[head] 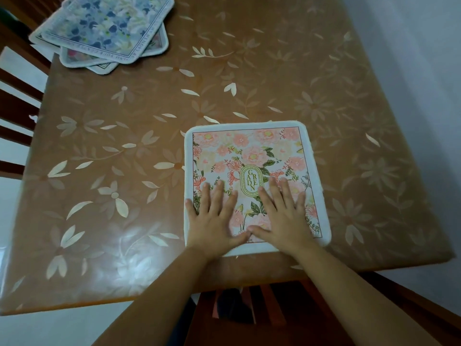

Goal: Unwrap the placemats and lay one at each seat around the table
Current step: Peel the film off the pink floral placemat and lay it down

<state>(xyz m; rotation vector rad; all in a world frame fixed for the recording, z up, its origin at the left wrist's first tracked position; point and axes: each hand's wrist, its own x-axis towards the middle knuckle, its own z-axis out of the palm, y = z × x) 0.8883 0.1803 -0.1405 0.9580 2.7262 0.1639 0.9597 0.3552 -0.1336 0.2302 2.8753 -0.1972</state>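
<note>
mat (252,156): pink floral, white border, oval "GARDEN" label, lying flat at desk's near edge | stack (104,33): blue floral mats fanned at far left corner | desk (274,71): brown leaf-patterned cover; chairs (17,96) at left and near sides; pale wall right | left grip (214,218), right grip (282,216): both spread flat, palms pressing mat's near half, thumbs touching

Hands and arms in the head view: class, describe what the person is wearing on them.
Nothing is worn. The left hand and right hand are bare, with no gloves, rings, watch or bracelets visible. Both forearms are uncovered to the frame's bottom edge, with no sleeves in view.
</note>
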